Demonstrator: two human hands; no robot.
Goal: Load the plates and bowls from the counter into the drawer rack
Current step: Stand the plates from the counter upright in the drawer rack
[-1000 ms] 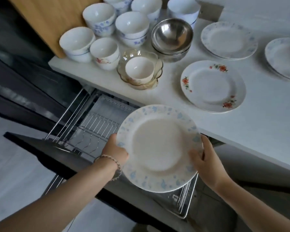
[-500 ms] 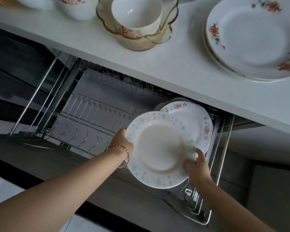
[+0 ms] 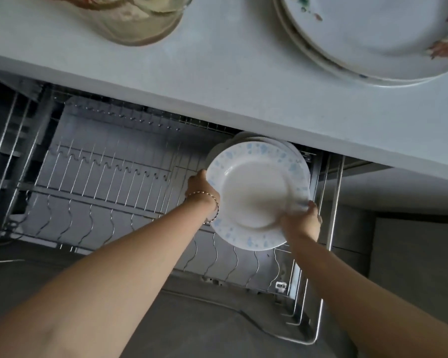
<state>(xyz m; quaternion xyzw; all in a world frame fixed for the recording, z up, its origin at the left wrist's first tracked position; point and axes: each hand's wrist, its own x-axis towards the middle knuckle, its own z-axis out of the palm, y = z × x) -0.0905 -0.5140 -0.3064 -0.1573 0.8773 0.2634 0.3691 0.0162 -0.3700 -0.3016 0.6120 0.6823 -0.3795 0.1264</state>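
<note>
Both hands hold one plate between them. The left hand point(image 3: 201, 188) grips the left rim of the blue-speckled plate point(image 3: 254, 195), its fingers tucked behind the edge and out of sight, with a thin beaded bracelet point(image 3: 214, 204) on the wrist. The right hand point(image 3: 301, 222) clasps the lower right rim, fingers curled round the edge; that part of the plate is blurred, so the exact lie of the thumb is unclear.

The plate is tilted up on edge with its white face toward the camera, over the right end of the drawer rack point(image 3: 101, 177). Whether its bottom edge sits in the wires yet, I cannot tell. Just behind it, the rims of other plates already racked point(image 3: 277, 145) peek out at its top, close against it.

To the left, rows of upright wire prongs and wavy dividers run across the rack. A steel side rail point(image 3: 332, 202) runs along its right edge, just beside the right hand.

Above the drawer the pale counter point(image 3: 217, 86) juts forward. On it, at upper right, lies a stack of flower-patterned plates point(image 3: 373, 34), and at upper left an amber glass bowl point(image 3: 140, 21), cut off by the frame.
</note>
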